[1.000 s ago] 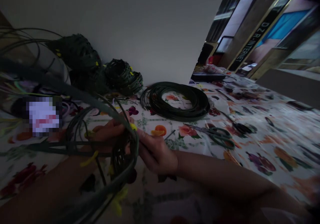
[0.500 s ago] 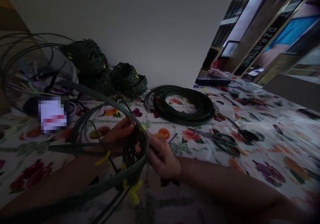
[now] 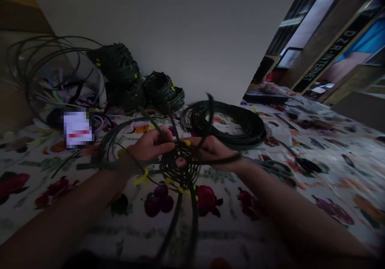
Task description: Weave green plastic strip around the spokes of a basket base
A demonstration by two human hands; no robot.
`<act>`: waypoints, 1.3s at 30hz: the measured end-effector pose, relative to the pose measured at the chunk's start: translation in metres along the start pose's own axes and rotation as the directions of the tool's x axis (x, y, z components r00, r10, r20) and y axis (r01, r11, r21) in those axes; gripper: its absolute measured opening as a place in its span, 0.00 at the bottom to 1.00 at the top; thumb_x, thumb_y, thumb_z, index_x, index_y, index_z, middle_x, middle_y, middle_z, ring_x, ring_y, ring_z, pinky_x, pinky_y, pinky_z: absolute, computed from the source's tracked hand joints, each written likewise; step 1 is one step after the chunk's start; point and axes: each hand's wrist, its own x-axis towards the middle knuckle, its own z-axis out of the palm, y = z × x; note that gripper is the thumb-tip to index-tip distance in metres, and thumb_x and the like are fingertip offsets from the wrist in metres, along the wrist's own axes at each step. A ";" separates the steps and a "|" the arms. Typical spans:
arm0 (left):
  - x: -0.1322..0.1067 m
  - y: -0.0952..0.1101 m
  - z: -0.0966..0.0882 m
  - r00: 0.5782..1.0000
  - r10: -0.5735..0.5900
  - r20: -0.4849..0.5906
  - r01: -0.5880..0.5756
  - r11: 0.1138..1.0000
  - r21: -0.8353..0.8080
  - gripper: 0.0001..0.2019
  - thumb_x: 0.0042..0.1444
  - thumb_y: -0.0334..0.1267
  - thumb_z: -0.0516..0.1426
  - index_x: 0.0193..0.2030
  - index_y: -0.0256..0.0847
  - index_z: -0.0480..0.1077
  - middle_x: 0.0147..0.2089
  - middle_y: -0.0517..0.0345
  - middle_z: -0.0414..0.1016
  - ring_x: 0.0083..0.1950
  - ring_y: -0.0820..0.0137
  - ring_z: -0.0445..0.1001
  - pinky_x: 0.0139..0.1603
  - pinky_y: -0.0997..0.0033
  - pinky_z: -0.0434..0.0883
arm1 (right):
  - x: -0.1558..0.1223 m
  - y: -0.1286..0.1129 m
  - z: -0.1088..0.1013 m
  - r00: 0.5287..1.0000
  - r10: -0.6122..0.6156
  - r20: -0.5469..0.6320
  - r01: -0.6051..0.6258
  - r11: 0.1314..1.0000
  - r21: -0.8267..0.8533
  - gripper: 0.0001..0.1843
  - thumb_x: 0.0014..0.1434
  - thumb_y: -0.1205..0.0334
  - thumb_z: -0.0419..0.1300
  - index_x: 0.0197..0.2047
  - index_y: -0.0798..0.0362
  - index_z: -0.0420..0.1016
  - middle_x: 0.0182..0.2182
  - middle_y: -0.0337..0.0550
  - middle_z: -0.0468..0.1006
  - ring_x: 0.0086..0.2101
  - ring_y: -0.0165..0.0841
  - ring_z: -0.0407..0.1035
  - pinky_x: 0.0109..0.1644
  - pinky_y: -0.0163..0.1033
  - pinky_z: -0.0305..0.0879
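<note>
A round, dark green woven piece (image 3: 182,172), like a basket base, is held up over the table with its flat side towards me. Long strips stick out from it on several sides, and small yellow ties (image 3: 169,181) sit around its edge. My left hand (image 3: 153,144) pinches its upper left rim between thumb and fingers. On the upper right rim my right hand (image 3: 214,150) is closed, its fingertips partly hidden behind the weave and strips. A thin strand with a yellow tie (image 3: 142,177) hangs below my left wrist.
Behind my hands lies a coil of dark strip (image 3: 249,134). Finished-looking woven baskets (image 3: 116,66) are stacked by the wall, left of centre. Scissors (image 3: 278,170) lie beyond my right forearm. A blurred-out white box (image 3: 77,126) and looped strands (image 3: 30,76) stand at the left.
The woven piece has turned from edge-on to face me, its strips swinging round to point up and down. My right hand has moved up and right along the rim; the view has shifted slightly.
</note>
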 end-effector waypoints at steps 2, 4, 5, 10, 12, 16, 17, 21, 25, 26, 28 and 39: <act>0.001 -0.003 0.003 0.999 -0.022 0.029 0.020 0.999 0.045 0.16 0.50 0.44 0.68 0.38 0.39 0.69 0.30 0.64 0.72 0.28 0.76 0.70 0.29 0.78 0.67 | 0.001 0.003 -0.017 0.989 0.000 0.149 -0.014 0.996 0.092 0.20 0.66 0.57 0.54 0.58 0.55 0.74 0.27 0.38 0.75 0.24 0.25 0.61 0.28 0.31 0.61; 0.002 -0.005 0.007 0.999 -0.039 0.017 0.037 0.995 0.096 0.16 0.47 0.44 0.69 0.37 0.39 0.70 0.33 0.60 0.74 0.33 0.72 0.73 0.33 0.75 0.70 | 0.002 0.007 -0.025 0.984 0.052 0.170 -0.073 0.990 0.121 0.20 0.66 0.55 0.56 0.55 0.56 0.77 0.26 0.39 0.74 0.23 0.25 0.60 0.27 0.31 0.59; 0.002 -0.005 0.009 0.999 -0.044 -0.001 0.044 0.993 0.109 0.16 0.47 0.44 0.69 0.37 0.39 0.71 0.33 0.59 0.75 0.34 0.71 0.74 0.34 0.74 0.71 | 0.002 0.009 -0.027 0.985 0.069 0.158 -0.090 0.987 0.133 0.20 0.65 0.54 0.57 0.53 0.57 0.79 0.25 0.39 0.74 0.22 0.25 0.60 0.26 0.31 0.59; 0.004 -0.007 0.013 0.998 -0.063 -0.024 0.066 0.985 0.158 0.17 0.44 0.44 0.69 0.36 0.38 0.72 0.33 0.57 0.77 0.34 0.69 0.75 0.34 0.72 0.73 | 0.003 0.016 -0.027 0.961 0.176 0.212 -0.218 0.957 0.193 0.20 0.66 0.54 0.56 0.52 0.58 0.79 0.26 0.39 0.72 0.23 0.25 0.58 0.26 0.32 0.57; 0.004 -0.007 0.012 0.997 -0.066 -0.025 0.070 0.981 0.182 0.16 0.44 0.44 0.69 0.35 0.38 0.73 0.32 0.56 0.77 0.34 0.68 0.76 0.34 0.71 0.73 | 0.003 0.015 -0.027 0.946 0.205 0.250 -0.260 0.942 0.212 0.20 0.66 0.55 0.55 0.53 0.59 0.78 0.25 0.38 0.70 0.23 0.24 0.56 0.25 0.31 0.55; 0.005 -0.011 0.009 0.998 -0.061 -0.025 0.065 0.979 0.191 0.16 0.45 0.45 0.69 0.34 0.38 0.74 0.31 0.56 0.78 0.32 0.69 0.75 0.31 0.72 0.72 | 0.003 0.014 -0.027 0.924 0.243 0.295 -0.321 0.914 0.251 0.21 0.66 0.56 0.55 0.54 0.60 0.76 0.21 0.33 0.63 0.20 0.23 0.51 0.22 0.31 0.49; 0.005 -0.012 0.008 0.998 -0.054 -0.024 0.057 0.978 0.202 0.15 0.45 0.46 0.68 0.34 0.38 0.74 0.31 0.56 0.78 0.32 0.69 0.75 0.31 0.73 0.72 | 0.003 0.014 -0.027 0.918 0.248 0.310 -0.336 0.902 0.271 0.20 0.66 0.56 0.55 0.55 0.60 0.75 0.21 0.33 0.63 0.20 0.22 0.50 0.22 0.31 0.49; 0.009 -0.018 0.001 0.999 -0.023 -0.040 0.034 0.950 0.310 0.14 0.47 0.46 0.67 0.36 0.38 0.75 0.32 0.55 0.78 0.32 0.68 0.76 0.30 0.73 0.71 | 0.003 0.013 -0.027 0.894 0.316 0.316 -0.415 0.850 0.324 0.17 0.66 0.61 0.55 0.52 0.62 0.75 0.16 0.30 0.59 0.17 0.22 0.47 0.21 0.32 0.48; 0.012 -0.025 -0.007 0.997 -0.006 -0.081 0.038 0.918 0.394 0.15 0.49 0.47 0.65 0.37 0.38 0.74 0.27 0.57 0.75 0.27 0.70 0.72 0.25 0.74 0.68 | 0.002 0.010 -0.038 0.847 0.470 0.249 -0.517 0.838 0.176 0.12 0.61 0.68 0.56 0.47 0.61 0.76 0.17 0.33 0.63 0.18 0.23 0.53 0.22 0.31 0.49; 0.013 -0.026 -0.008 0.996 0.001 -0.085 0.034 0.911 0.412 0.15 0.49 0.47 0.64 0.37 0.38 0.74 0.26 0.58 0.74 0.26 0.70 0.72 0.24 0.74 0.67 | 0.002 0.009 -0.042 0.844 0.482 0.237 -0.521 0.842 0.144 0.11 0.60 0.69 0.57 0.45 0.60 0.76 0.18 0.34 0.65 0.19 0.23 0.54 0.23 0.31 0.50; 0.014 -0.027 -0.008 0.995 0.022 -0.093 0.022 0.892 0.451 0.15 0.49 0.48 0.64 0.36 0.38 0.73 0.28 0.56 0.76 0.27 0.69 0.73 0.25 0.73 0.68 | 0.001 0.008 -0.052 0.848 0.478 0.229 -0.511 0.852 0.114 0.09 0.59 0.68 0.58 0.42 0.59 0.76 0.20 0.35 0.67 0.19 0.23 0.55 0.24 0.32 0.51; 0.017 -0.037 -0.002 0.972 0.132 -0.195 -0.004 0.838 0.546 0.14 0.48 0.48 0.62 0.33 0.39 0.72 0.33 0.53 0.78 0.35 0.64 0.76 0.36 0.66 0.72 | -0.007 -0.023 -0.070 0.924 0.379 0.045 -0.350 0.889 -0.296 0.12 0.62 0.57 0.58 0.38 0.57 0.79 0.21 0.37 0.69 0.21 0.24 0.57 0.27 0.34 0.50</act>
